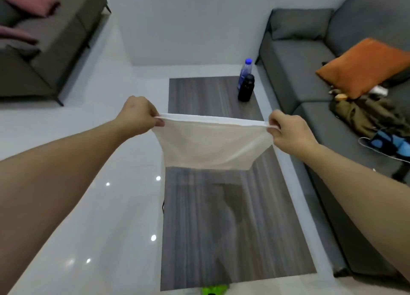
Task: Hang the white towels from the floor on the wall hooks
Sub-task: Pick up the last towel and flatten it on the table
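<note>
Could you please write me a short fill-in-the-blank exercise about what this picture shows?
1. Both hands, left and right, pinch the top edge of a ____ towel.
2. The towel hangs above a wood-grain ____.
3. The clear bottle has a ____ cap.
4. On the grey sofa at the right lies an ____ cushion.

Missing words: white; table; blue; orange

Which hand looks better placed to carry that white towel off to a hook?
Neither clearly. The left hand and right hand each pinch a top corner of the white towel, level, stretched between them. No hook is in view.
</note>
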The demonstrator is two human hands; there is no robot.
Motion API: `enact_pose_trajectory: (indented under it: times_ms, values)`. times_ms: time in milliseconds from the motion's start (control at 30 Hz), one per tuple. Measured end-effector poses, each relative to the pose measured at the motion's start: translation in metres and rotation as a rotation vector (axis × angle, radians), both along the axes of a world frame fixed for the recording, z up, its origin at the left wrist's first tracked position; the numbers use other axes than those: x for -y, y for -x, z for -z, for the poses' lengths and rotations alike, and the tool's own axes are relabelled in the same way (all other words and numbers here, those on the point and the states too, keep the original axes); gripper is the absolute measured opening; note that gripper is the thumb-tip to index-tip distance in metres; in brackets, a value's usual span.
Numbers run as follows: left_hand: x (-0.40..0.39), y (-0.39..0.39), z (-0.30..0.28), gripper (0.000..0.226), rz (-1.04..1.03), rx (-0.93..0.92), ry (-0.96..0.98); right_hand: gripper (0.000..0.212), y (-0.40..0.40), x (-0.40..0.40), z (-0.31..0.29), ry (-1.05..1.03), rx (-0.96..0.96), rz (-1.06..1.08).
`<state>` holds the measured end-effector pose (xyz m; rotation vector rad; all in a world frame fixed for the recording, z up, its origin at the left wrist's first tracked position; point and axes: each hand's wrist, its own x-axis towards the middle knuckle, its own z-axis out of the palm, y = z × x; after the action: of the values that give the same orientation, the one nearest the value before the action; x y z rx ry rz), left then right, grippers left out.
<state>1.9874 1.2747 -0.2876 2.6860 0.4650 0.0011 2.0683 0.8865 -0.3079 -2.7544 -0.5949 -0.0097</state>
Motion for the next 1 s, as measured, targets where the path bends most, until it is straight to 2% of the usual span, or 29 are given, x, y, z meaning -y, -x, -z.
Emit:
enact_pose_trajectory:
  times_ms: [133, 200, 333, 400, 633, 733, 833, 900, 933, 1000]
  values:
    - [0.001, -0.013, -0.020, 0.015, -0.028, 0.093, 0.016, 0.030, -0.021, 0.000, -0.017, 0.008, 0.039, 0.029]
    - [0.003, -0.008, -0.008, 0.012, -0.037, 0.115, 0.069, 0.021, -0.019, 0.003, -0.005, 0.071, 0.033, -0.005]
    - [0.014, 0.019, 0.055, 0.035, -0.057, 0.105, 0.164, 0.013, 0.005, 0.011, 0.052, 0.152, -0.063, -0.039]
    - [0.022, 0.038, 0.099, 0.037, -0.043, 0.007, 0.196, 0.012, 0.023, 0.016, 0.093, 0.205, -0.117, -0.047]
    - [0.065, 0.135, 0.253, 0.025, 0.165, -0.461, 0.050, 0.006, 0.113, 0.043, 0.234, 0.452, -0.396, -0.092]
    - [0.085, 0.184, 0.304, 0.021, 0.196, -0.638, 0.081, 0.008, 0.159, 0.060, 0.280, 0.516, -0.530, -0.117]
    - [0.101, 0.227, 0.344, 0.018, 0.235, -0.819, 0.135, 0.015, 0.198, 0.074, 0.315, 0.587, -0.670, -0.143]
    - [0.107, 0.242, 0.359, 0.024, 0.297, -0.953, 0.166, 0.016, 0.215, 0.077, 0.328, 0.626, -0.793, -0.194]
    - [0.109, 0.244, 0.364, 0.029, 0.316, -0.992, 0.180, 0.024, 0.218, 0.077, 0.332, 0.619, -0.859, -0.207]
    - [0.110, 0.237, 0.369, 0.031, 0.269, -0.944, 0.195, 0.038, 0.215, 0.070, 0.337, 0.568, -0.936, -0.189]
